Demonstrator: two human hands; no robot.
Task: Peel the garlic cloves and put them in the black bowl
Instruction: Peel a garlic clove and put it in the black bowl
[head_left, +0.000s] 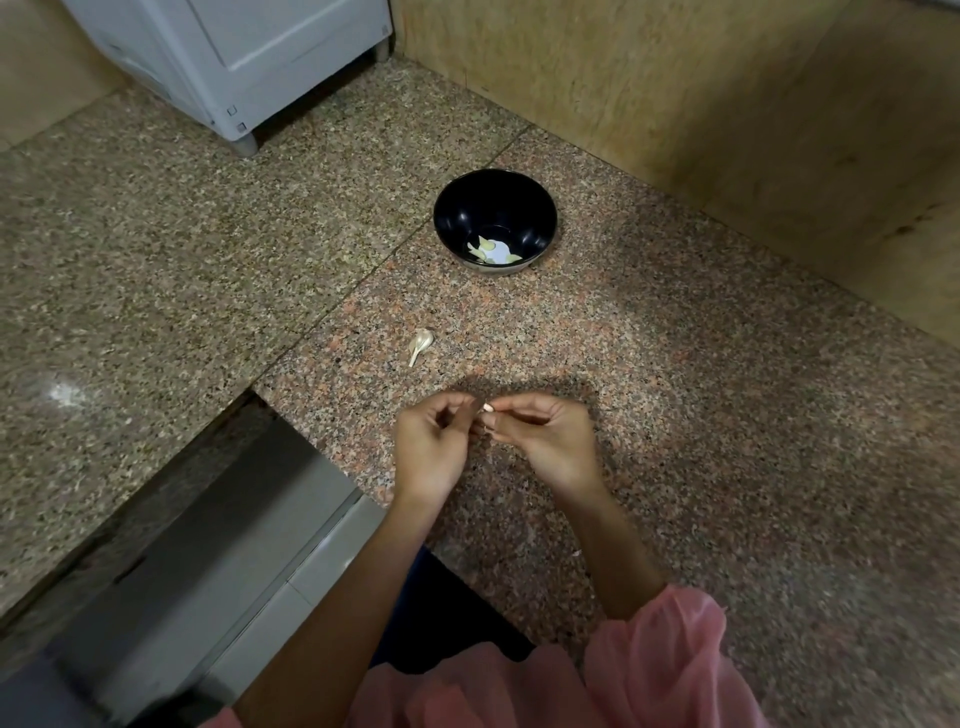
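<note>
Granite counter (675, 415), speckled and flat, fills most of the view; wooden wall panel (727, 104) at far right, grey-white cabinet (234, 57) standing at far left.

Black bowl (495, 218) sits on the counter, far of centre, well apart from the hands. Rigid, round, stable, an easy drop target. Inside, at its bottom, a few pale peeled cloves (491, 250); exact count hard to tell.

Left hand (428, 447) and right hand (550, 441) are held together over the near centre of the counter, fingertips meeting. Both have fingers curled in, thumb and forefinger closed to a tight pinch. Between them is a small garlic clove (487, 410), only a pale tip showing; the rest is hidden by fingers. Looks like both hands pinch it, probably one holding the body and the other picking at skin, but which does which I cannot tell.

Unpeeled garlic clove (422, 344) lies alone on the counter, between hands and bowl, slightly left, touching nothing. Papery tail points near-left.

Handling judgement: cloves are very light, firm but bruisable, with dry, thin, brittle skin that tears in flakes. A bared clove is likely slick and a bit sticky, so it could squirt out of a hard pinch. Best hold: across the fat middle, then start the peel at the pointed tip or root end with a nail.
</note>
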